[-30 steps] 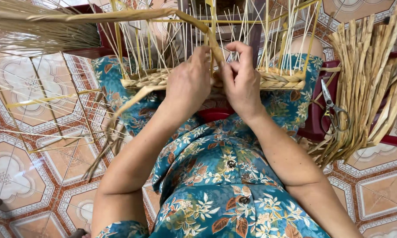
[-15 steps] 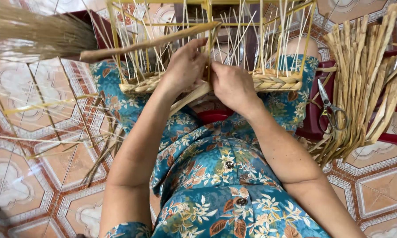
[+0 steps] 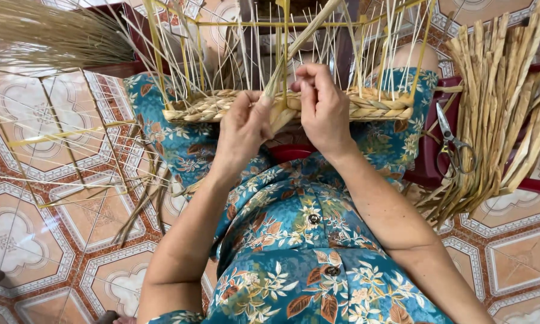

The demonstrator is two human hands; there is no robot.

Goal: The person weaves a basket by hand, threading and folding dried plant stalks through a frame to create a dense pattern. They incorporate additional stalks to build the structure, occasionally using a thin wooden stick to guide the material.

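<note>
A half-woven basket (image 3: 216, 107) rests on my lap, with a yellow wire frame (image 3: 153, 54) and thin upright stakes rising from a braided straw band. My left hand (image 3: 243, 129) pinches a flat straw strand (image 3: 303, 33) against the band's front middle. My right hand (image 3: 324, 105) grips the same strand just beside it, fingers curled over the band. The strand runs up and to the right between the stakes.
A bundle of dried straw strips (image 3: 501, 114) lies at the right with scissors (image 3: 453, 141) on it. A broom-like sheaf (image 3: 48, 33) sits at the upper left. A second wire frame (image 3: 60, 144) and loose straws (image 3: 141, 201) lie on the patterned tile floor.
The long strand that lay across to the left has swung up and now points to the upper right. Both hands shifted slightly along the band's front.
</note>
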